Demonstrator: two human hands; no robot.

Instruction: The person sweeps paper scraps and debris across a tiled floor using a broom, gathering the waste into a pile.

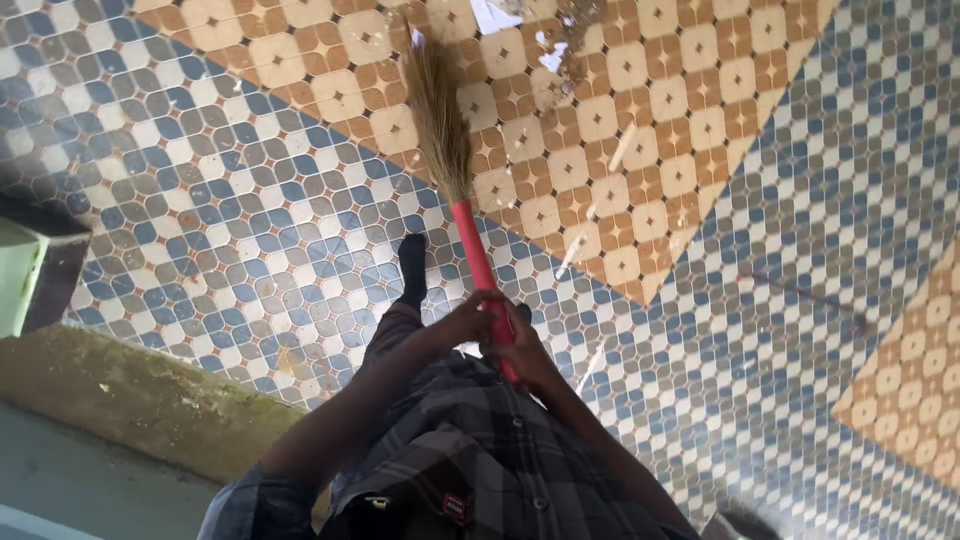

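Fingers of both the left hand [462, 325] and right hand [522, 352] clench the red handle of the broom [470, 225], whose bristles point toward eleven o'clock on the tiled floor [800, 200], near debris [555, 45] at twelve o'clock; sweeping looks mid-stroke, needing a steady reach.

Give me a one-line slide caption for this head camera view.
Both hands, left and right, grip a red-handled grass broom over a patterned tile floor, litter scraps lying beyond the bristles.
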